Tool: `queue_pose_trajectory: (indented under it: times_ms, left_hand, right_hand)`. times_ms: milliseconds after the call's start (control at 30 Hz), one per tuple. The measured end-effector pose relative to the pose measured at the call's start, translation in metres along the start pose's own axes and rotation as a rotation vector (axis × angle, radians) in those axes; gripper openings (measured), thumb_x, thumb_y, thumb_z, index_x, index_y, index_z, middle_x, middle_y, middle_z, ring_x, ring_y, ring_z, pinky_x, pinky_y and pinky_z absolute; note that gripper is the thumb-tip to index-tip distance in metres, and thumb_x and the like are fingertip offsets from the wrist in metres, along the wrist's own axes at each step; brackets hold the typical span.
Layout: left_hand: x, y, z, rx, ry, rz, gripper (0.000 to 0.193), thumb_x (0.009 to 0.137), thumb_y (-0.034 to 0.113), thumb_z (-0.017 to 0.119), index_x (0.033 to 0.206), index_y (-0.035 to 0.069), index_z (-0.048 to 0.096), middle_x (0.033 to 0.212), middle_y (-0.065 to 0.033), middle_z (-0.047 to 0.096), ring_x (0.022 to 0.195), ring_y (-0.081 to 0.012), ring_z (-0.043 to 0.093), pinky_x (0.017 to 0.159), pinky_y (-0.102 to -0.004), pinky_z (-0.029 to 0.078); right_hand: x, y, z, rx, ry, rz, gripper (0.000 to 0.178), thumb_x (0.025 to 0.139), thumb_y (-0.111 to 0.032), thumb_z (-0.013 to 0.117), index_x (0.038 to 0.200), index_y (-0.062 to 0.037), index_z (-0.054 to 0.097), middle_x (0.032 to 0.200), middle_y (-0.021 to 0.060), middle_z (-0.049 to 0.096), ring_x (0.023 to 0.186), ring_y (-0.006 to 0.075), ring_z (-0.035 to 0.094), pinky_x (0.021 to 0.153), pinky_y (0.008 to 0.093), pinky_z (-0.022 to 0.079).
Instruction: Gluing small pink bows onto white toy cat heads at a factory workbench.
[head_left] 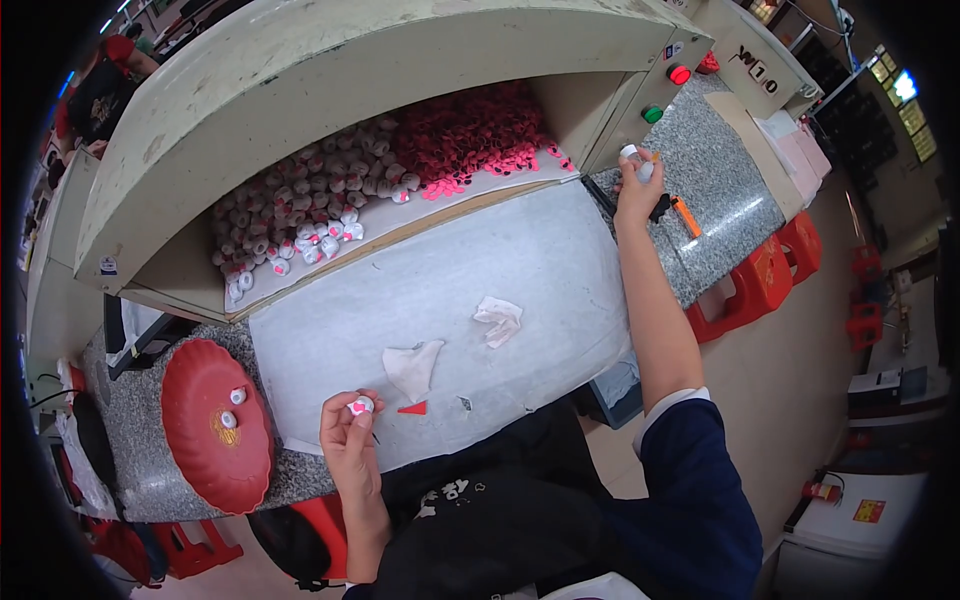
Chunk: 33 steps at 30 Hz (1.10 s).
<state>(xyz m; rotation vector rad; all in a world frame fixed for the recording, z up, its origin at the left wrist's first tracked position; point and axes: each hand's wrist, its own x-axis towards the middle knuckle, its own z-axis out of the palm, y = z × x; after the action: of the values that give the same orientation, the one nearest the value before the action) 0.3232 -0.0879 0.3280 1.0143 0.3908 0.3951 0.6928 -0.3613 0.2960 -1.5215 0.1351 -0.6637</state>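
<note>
My left hand (348,440) pinches a small white bead-like piece with a pink mark (361,405) near the front edge of the grey work mat (530,260). My right hand (636,190) is stretched out to the right, gripping a small white bottle (632,153) over the speckled stone counter (725,185). A crumpled white cloth (414,366) and a small red triangular scrap (413,408) lie just beyond my left hand. Another crumpled wipe (499,319) rests mid-mat.
A beige hood (330,70) covers a shelf piled with white pieces (305,205) and pink pieces (470,135). A red scalloped plate (215,425) with two white pieces sits at left. Red and green buttons (679,74), an orange tool (686,216) and red stools (760,285) are at right.
</note>
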Motion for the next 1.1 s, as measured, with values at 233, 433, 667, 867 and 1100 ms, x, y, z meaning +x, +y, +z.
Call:
queue_pose_trajectory:
  times_ms: [233,433,667,867,1100]
  left_hand:
    - [0.0,0.005,0.001,0.016,0.011,0.032,0.02,0.076,0.001,0.05,0.095,0.004,0.046,0.092,-0.0111,0.052,0.086,-0.0169,0.05,0.082,-0.0297,0.039]
    - [0.0,0.047,-0.023,0.397,0.115,0.359,0.019,0.075,0.001,0.049,0.094,0.001,0.047,0.088,-0.0088,0.052,0.083,-0.014,0.05,0.078,-0.0267,0.038]
    - [0.012,0.096,-0.099,1.639,0.379,0.511,0.022,0.072,0.002,0.053,0.094,0.003,0.053,0.089,-0.0107,0.053,0.077,-0.0224,0.051,0.071,-0.028,0.04]
    - [0.023,0.096,-0.083,1.709,0.411,0.446,0.03,0.069,0.003,0.055,0.1,0.005,0.052,0.089,-0.0122,0.05,0.083,-0.0286,0.047,0.074,-0.0348,0.038]
    - [0.131,0.054,0.036,1.401,-0.201,0.892,0.029,0.067,0.002,0.057,0.095,0.006,0.054,0.09,-0.0092,0.053,0.086,-0.0256,0.048,0.075,-0.0342,0.039]
  right_hand:
    - [-0.002,-0.008,0.005,0.024,-0.01,-0.003,0.026,0.068,-0.003,0.06,0.092,-0.0089,0.051,0.073,-0.0006,0.049,0.056,0.0068,0.046,0.038,0.0185,0.037]
    - [-0.008,-0.009,-0.015,0.088,0.0,0.048,0.041,0.07,-0.003,0.059,0.106,-0.0103,0.04,0.072,0.0,0.049,0.045,0.005,0.038,0.035,0.0173,0.03]
    - [-0.069,-0.072,-0.029,0.189,-0.243,0.156,0.04,0.071,-0.003,0.057,0.107,-0.0065,0.04,0.078,0.0008,0.047,0.058,0.0054,0.041,0.045,0.0175,0.034]
    - [-0.155,-0.121,-0.023,0.127,-0.592,0.247,0.044,0.069,-0.002,0.056,0.11,-0.0049,0.039,0.086,0.0029,0.045,0.067,0.0059,0.042,0.048,0.0182,0.036]
    - [-0.229,-0.14,-0.014,0.329,-0.971,0.405,0.051,0.062,0.004,0.047,0.11,-0.0079,0.032,0.092,0.0079,0.042,0.067,0.0106,0.043,0.048,0.0199,0.038]
